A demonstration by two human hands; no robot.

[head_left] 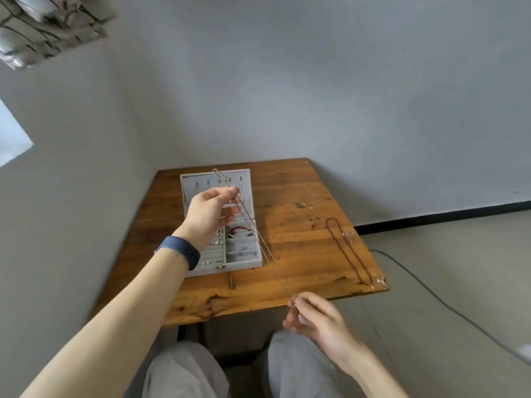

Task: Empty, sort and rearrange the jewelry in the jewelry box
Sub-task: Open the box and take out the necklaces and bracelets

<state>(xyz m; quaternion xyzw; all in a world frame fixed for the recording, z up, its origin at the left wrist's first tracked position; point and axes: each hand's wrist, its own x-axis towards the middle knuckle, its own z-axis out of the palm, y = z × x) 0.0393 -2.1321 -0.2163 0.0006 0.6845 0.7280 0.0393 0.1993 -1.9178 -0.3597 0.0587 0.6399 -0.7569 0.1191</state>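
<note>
Presently your left hand (211,209) pinches a thin silver chain (255,234) between thumb and fingertips, raised above the open jewelry box (230,269). Your right hand (316,318) pinches the other end, out past the near edge of the bench (301,182). So the chain is in the air, stretched almost tight between both hands. Its long axis runs slanted from the far left, over the box, down toward the near right, and a small loop stands up above your left fingers. I judge it very light, limp and easy to tangle or snap, so take it by the ends, not the middle. A brown cord necklace (349,257) lies along the bench's right edge.
</note>
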